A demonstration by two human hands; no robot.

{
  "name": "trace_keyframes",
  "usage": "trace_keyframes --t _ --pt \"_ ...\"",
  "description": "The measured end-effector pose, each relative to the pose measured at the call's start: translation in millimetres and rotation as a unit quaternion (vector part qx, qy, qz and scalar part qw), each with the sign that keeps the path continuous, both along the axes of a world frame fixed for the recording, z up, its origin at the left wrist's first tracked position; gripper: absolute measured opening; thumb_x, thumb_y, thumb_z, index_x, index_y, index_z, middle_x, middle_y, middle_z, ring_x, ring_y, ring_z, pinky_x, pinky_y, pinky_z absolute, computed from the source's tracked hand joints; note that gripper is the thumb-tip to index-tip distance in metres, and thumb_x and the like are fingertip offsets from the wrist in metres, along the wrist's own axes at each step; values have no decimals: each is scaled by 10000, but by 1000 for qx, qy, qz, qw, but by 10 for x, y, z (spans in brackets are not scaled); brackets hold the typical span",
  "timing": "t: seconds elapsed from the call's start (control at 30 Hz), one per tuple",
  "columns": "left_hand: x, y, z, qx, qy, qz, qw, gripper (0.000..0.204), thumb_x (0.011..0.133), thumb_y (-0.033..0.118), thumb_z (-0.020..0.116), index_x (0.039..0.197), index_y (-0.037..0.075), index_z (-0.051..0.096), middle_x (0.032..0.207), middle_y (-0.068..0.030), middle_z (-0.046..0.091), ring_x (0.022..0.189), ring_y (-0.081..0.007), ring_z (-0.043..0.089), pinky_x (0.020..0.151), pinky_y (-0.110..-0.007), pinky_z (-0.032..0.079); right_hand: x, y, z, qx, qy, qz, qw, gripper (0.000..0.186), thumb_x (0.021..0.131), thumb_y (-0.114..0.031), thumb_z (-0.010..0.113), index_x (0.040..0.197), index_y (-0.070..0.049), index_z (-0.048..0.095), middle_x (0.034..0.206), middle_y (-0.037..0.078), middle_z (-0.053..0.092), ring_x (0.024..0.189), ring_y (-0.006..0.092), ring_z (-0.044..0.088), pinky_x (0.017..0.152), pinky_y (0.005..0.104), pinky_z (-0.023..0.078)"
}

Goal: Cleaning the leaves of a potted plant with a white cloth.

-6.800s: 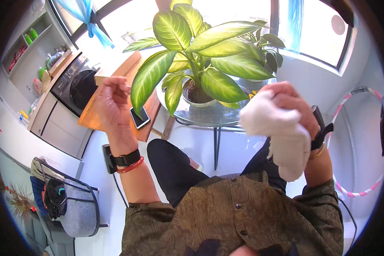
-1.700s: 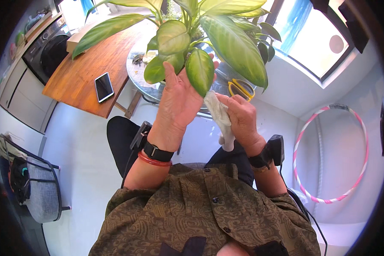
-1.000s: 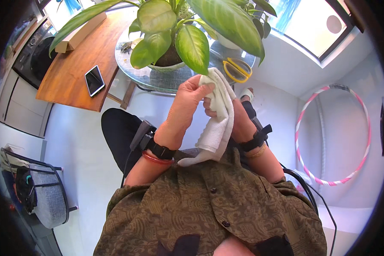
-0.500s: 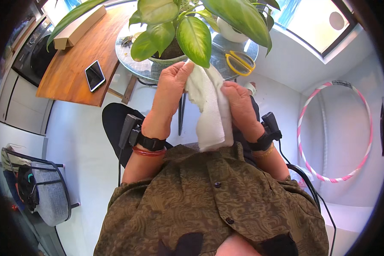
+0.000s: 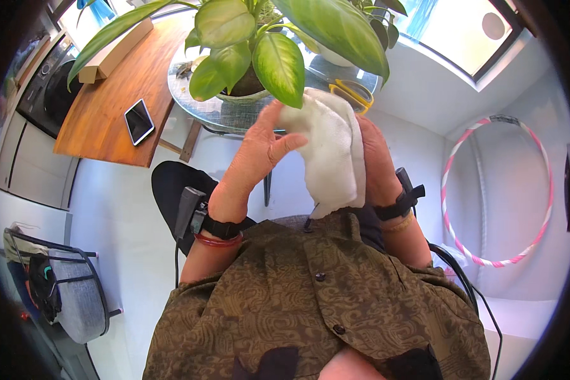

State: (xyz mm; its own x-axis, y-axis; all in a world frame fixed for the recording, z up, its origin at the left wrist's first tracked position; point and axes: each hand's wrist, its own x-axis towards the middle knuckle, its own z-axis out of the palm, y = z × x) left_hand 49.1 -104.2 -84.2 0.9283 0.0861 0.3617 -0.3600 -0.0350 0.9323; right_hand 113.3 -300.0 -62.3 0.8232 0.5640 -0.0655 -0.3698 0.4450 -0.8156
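- White cloth point(image 5: 326, 152) hangs at picture centre, pinched between both hands just below a drooping leaf point(image 5: 280, 68) of the potted plant point(image 5: 259, 44) at 12 o'clock.
- The left hand point(image 5: 259, 149) grips the cloth's upper edge with thumb pressed across it; the right hand point(image 5: 372, 155), at 3 o'clock of the cloth, lies behind the fabric with fingers closed on it, mostly hidden.
- Done well, wiping a leaf here calls for one palm under the blade and a light stroke from stem toward tip, so the broad, thin leaf does not tear or fold.
- The cloth looks soft, thick and nubbly, folded into a long pad; the leaves are glossy, oval and mottled yellow-green.
- The plant's pot stands on a round glass table point(image 5: 234, 117); yellow-handled scissors point(image 5: 354, 94) lie at the pot's 3 o'clock.
- At 10 o'clock, a dark phone point(image 5: 139, 121) rests flat on a warm wooden counter point(image 5: 107, 107); a pink-and-white hoop point(image 5: 497, 190) leans on the wall at 3 o'clock.
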Motion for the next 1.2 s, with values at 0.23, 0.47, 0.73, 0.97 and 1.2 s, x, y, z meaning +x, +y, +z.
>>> trace_keyframes --t 0.23,0.47,0.73,0.97,1.2 --pt "-34 -315 77 131 61 -84 986 657 711 198 784 1261 13 476 1110 -45 571 1021 -107 506 892 -264 415 -8 40 -39 48 1 8 999 252 964 -201 436 1059 -25 589 954 67 647 814 135 628 745 265 523" --pt "-79 -193 220 -103 147 -96 979 280 800 73 602 1068 -7 595 954 -40 644 800 -84 604 724 -239 500 110 -50 -33 -314 -172 -113 927 154 917 -153 503 964 -15 551 922 61 625 840 149 613 779 284 506" --pt "-118 -304 348 -150 116 -68 980 293 807 91 610 1087 7 591 973 -24 633 862 -77 579 756 -230 481 12 20 228 -202 -567 -33 798 765 697 -262 688 1346 -56 337 1283 110 448 1228 230 413 1032 359 319" --pt "-80 -593 92 -148 32 36 988 152 867 87 619 1009 55 578 979 -7 610 899 -85 565 766 -242 475 -468 187 36 -36 -187 -76 979 799 673 -1 645 1380 -126 295 1194 57 475 1102 180 478 961 319 395" --pt "-97 -595 13 116 -122 230 959 238 767 132 662 972 48 575 854 -114 484 807 -272 512 690 -347 429 -568 230 47 -25 -153 -71 985 665 723 8 597 1331 -119 361 1145 43 497 1051 160 501 924 301 422"
